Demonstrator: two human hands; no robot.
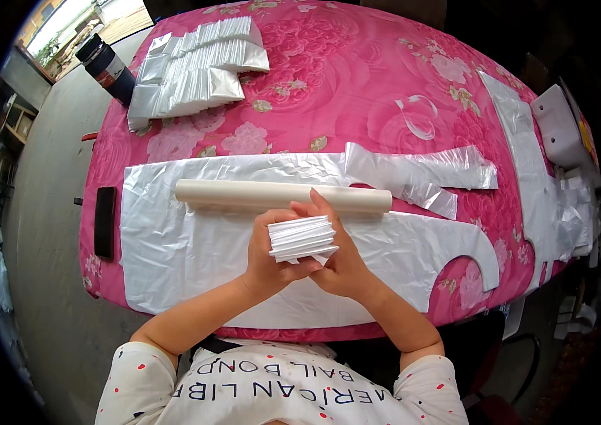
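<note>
Between my two hands is a thick stack of folded white sheets (300, 239), its layered edges facing up. My left hand (261, 256) wraps its left side and my right hand (345, 263) presses the right side, fingers of both closed around it. Just beyond them a cream-white roll or tube (279, 195) lies crosswise. Under the roll and my hands spreads a large white plastic sheet (173, 262) with a curved cutout at its right end, shaped like an apron. Crumpled strips of clear-white plastic (421, 173) rest past the roll's right end.
Rows of folded white plastic packets (198, 67) lie at the far left, beside a dark bottle (105, 69). A black phone (105, 223) is at the left edge of the pink floral tablecloth (315, 92). More white plastic (517, 142) and a white box (559, 124) occupy the right side.
</note>
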